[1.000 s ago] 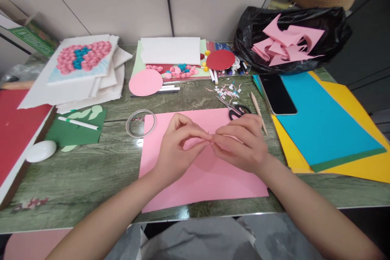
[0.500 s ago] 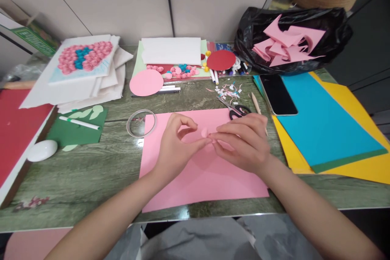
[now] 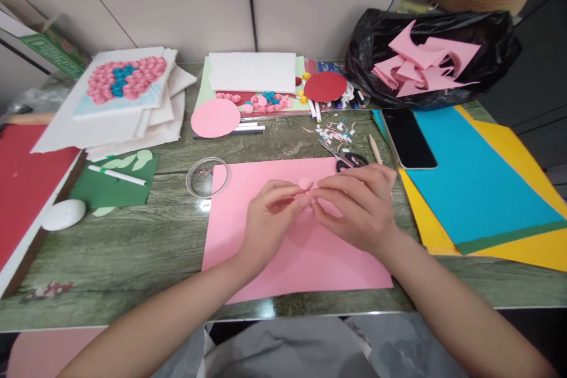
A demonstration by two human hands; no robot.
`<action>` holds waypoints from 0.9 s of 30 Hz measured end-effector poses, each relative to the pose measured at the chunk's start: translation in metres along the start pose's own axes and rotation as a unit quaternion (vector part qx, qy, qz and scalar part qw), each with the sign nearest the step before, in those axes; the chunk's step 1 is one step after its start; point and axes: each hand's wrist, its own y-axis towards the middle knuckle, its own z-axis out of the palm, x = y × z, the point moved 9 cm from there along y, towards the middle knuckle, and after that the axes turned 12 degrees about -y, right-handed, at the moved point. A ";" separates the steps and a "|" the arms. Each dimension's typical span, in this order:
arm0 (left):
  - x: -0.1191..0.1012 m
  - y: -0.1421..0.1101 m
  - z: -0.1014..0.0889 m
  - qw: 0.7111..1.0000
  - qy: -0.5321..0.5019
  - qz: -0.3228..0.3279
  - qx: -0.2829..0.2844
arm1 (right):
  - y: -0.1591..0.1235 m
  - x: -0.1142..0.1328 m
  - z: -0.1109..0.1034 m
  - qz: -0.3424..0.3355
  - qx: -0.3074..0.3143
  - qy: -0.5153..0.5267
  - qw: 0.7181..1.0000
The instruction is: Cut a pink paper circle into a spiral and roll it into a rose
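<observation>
Watching remotely, I am reading no clear text, for the white lettering (image 3: 55, 55) on the green-sided box (image 3: 48, 42) at the far left is appearing too blurred to decipher.

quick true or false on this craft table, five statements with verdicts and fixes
1. The left hand and right hand meet at a small pink piece. True.
2. The tape ring lies wholly on the pink sheet. False: it only overlaps the sheet's far left corner.
3. The white marker lies on dark green paper. True.
4. The black bag shows only green scraps inside. False: pink scraps show in it.
5. The red oval is left of the large pink oval. False: it is to the right.
</observation>
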 end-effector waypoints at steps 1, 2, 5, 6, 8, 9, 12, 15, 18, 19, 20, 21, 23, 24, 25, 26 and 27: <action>0.001 0.000 0.001 1.000 0.001 -0.001 0.003 | 0.000 0.001 0.000 -0.003 0.000 -0.003 1.000; 0.001 -0.001 0.001 1.000 0.004 -0.002 0.004 | 0.000 0.001 -0.001 -0.007 -0.001 -0.006 1.000; 0.002 -0.001 0.001 1.000 0.017 -0.005 0.005 | -0.002 0.002 -0.002 -0.018 -0.003 -0.019 1.000; 0.002 -0.001 0.001 1.000 0.022 -0.005 0.005 | -0.002 0.002 -0.002 -0.021 -0.004 -0.023 1.000; 0.001 0.000 0.000 0.999 0.032 -0.002 0.006 | -0.004 0.003 -0.003 -0.025 -0.010 -0.027 0.999; 0.000 0.000 0.000 0.999 0.037 0.002 0.007 | -0.005 0.003 -0.004 -0.027 -0.012 -0.027 0.999; -0.005 0.001 0.000 0.998 0.056 0.026 0.020 | -0.006 0.003 -0.005 -0.034 -0.020 -0.026 0.999; -0.011 0.000 0.002 0.995 0.074 0.060 0.037 | -0.006 0.003 -0.007 -0.038 -0.029 -0.024 0.999; -0.014 0.000 0.004 0.992 0.088 0.081 0.048 | -0.005 0.004 -0.007 -0.044 -0.033 -0.026 0.998; -0.015 0.000 0.005 0.991 0.089 0.085 0.051 | -0.005 0.004 -0.008 -0.047 -0.034 -0.027 0.998; -0.016 0.000 0.005 0.991 0.090 0.087 0.053 | -0.005 0.005 -0.008 -0.051 -0.035 -0.026 0.998; -0.016 0.000 0.005 0.991 0.089 0.088 0.055 | -0.006 0.005 -0.008 -0.054 -0.036 -0.026 0.998; -0.016 0.000 0.005 0.991 0.088 0.088 0.054 | -0.006 0.007 -0.009 -0.062 -0.039 -0.026 0.997; -0.016 0.000 0.005 0.991 0.089 0.088 0.052 | -0.007 0.008 -0.009 -0.067 -0.041 -0.026 0.997; -0.016 0.000 0.004 0.991 0.089 0.088 0.049 | -0.007 0.008 -0.010 -0.072 -0.045 -0.027 0.996; -0.016 0.000 0.003 0.991 0.090 0.087 0.046 | -0.008 0.009 -0.011 -0.076 -0.049 -0.027 0.996; -0.016 0.000 0.003 0.991 0.091 0.086 0.043 | -0.008 0.010 -0.011 -0.080 -0.054 -0.027 0.995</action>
